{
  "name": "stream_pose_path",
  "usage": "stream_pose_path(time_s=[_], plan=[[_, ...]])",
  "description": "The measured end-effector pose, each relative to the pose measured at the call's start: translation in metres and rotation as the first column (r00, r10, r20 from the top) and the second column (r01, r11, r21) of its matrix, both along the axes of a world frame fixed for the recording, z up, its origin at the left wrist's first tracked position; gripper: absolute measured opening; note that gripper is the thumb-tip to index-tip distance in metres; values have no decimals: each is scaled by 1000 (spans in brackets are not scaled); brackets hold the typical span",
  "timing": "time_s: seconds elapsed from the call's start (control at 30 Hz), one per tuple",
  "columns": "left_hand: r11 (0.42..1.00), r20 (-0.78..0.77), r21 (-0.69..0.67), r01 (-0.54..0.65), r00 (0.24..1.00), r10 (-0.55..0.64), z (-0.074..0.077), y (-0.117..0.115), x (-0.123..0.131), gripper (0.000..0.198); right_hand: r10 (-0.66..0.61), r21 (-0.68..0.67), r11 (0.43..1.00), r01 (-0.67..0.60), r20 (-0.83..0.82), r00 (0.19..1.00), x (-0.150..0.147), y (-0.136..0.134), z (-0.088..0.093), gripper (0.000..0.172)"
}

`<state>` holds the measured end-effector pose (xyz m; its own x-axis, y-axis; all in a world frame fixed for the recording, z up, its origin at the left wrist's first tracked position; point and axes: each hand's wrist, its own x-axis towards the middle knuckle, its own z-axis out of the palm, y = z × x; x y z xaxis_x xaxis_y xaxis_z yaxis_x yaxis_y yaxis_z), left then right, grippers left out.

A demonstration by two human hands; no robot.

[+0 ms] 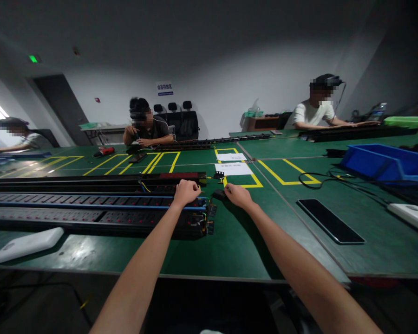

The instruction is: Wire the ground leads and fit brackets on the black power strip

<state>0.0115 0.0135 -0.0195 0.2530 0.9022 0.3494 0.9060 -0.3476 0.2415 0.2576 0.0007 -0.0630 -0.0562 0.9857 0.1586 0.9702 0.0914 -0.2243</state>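
Several long black power strips (132, 217) lie side by side on the green table, with rows of outlets and small red marks. My left hand (187, 192) rests over the right end of one strip, its fingers curled together; what they pinch is hidden. A short gap to the right, my right hand (239, 195) is closed, fingertips at a small black part (220, 195) low over the table. Yellow wires (145, 187) show beside my left hand. Small black end pieces (211, 226) with loose wires stick out at the strips' right ends.
A white power bank (28, 245) lies front left. To the right are a phone (330, 221), a blue bin (386, 163), black cables and another white device (413, 215). White paper sheets (233, 169) lie ahead. Other people sit across the table and at the far left.
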Motion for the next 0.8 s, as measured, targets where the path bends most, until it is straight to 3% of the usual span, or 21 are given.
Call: stream_pose_path(time_s=[0.8], plan=[[1000, -31, 9, -3, 999, 3, 6, -6, 0, 19, -4, 13, 1000, 4, 6, 1000, -1, -2, 2, 31]])
